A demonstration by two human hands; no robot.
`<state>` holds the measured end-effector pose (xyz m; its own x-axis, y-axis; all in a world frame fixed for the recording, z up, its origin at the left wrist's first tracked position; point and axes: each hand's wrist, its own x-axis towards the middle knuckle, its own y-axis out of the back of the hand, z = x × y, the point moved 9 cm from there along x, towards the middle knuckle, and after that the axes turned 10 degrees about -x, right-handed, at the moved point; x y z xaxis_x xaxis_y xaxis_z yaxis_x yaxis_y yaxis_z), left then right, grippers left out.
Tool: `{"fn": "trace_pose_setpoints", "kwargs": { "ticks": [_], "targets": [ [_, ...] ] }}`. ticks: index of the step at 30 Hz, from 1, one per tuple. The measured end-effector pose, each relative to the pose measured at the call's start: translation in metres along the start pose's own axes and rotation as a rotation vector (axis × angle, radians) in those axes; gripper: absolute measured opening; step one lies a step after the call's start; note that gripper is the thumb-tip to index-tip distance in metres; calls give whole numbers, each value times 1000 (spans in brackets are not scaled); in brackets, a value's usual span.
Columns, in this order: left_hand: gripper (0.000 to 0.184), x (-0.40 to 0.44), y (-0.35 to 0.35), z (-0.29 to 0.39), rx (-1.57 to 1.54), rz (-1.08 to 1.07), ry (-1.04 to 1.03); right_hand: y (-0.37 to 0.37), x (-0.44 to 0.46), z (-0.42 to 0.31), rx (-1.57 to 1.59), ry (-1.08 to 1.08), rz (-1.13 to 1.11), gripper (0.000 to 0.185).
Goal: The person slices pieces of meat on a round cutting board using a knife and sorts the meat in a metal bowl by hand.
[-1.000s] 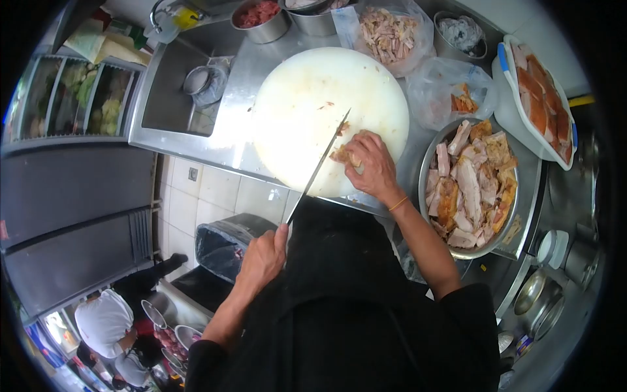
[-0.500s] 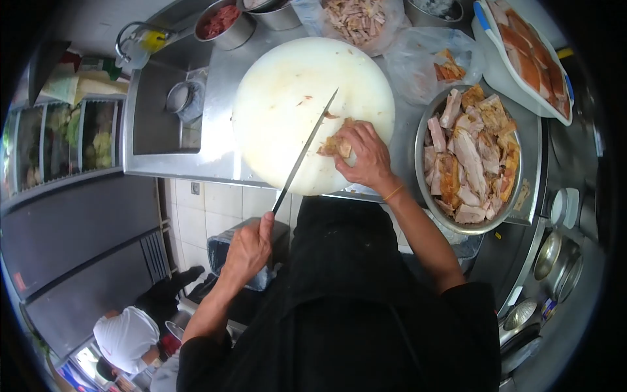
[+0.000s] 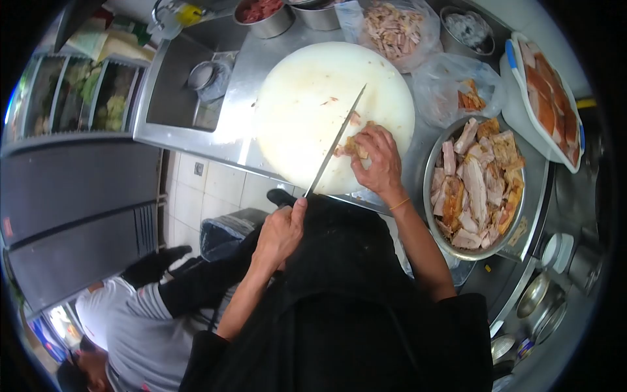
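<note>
Left hand [image 3: 279,235] – closed round knife [image 3: 336,140]; right hand [image 3: 380,162] – fingers clamped on meat piece [image 3: 355,147] (white cutting board [image 3: 294,104] beneath it).

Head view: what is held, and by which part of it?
Left grip: the knife, by its handle. Right grip: the meat, by the side away from the knife; exact contact is hidden.

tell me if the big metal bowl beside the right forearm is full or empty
Full: meat pieces lie piled across the metal bowl, hiding its bottom.
</note>
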<state>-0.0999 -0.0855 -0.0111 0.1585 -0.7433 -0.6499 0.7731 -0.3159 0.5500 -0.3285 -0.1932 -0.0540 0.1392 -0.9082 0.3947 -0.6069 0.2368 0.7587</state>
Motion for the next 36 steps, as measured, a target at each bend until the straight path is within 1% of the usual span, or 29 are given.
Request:
{"fn": "trace_pose_setpoints", "kwargs": {
  "ticks": [1,6,8,11,12,15,16,19,20,23,24,27,31,34,36],
  "targets": [
    [69,-3,-3,-1,-20,-2,14,-2,1,-1,6,11,-10,35],
    [66,-24,-16,-16,89,37,-13,1,8,-4,30,34,-64,30],
    [63,-35,-17,-21,134,44,-22,1,7,-4,28,49,-53,30],
    [61,-55,-12,-31,7,96,-86,1,6,-4,40,50,-49,29],
    [58,-68,-10,-21,217,44,-57,1,7,-3,47,49,-50,28],
    [55,-87,-6,-39,239,32,109,1,7,-2,67,66,-50,27],
    [55,-85,-9,-35,259,63,68,1,5,-1,60,65,-61,27],
    [57,-47,-41,-22,379,48,-307,-1,7,-5,65,89,-75,28],
    [57,-25,-46,-51,288,105,-216,0,6,-5,69,95,-77,29],
    [57,-29,-22,-12,142,180,-161,4,6,1,92,100,-98,30],
    [57,-36,-19,-12,111,208,-165,4,7,1,106,89,-109,30],
    [56,-61,-14,-12,150,189,-108,7,7,-1,126,79,-96,30],
    [53,-86,-20,-4,250,98,-145,7,7,-2,112,72,-91,31],
    [55,-68,-31,-9,288,37,-116,10,6,-3,107,75,-94,32],
    [57,-39,-41,-22,228,75,-127,8,9,-3,116,72,-107,32]
  ]
}}
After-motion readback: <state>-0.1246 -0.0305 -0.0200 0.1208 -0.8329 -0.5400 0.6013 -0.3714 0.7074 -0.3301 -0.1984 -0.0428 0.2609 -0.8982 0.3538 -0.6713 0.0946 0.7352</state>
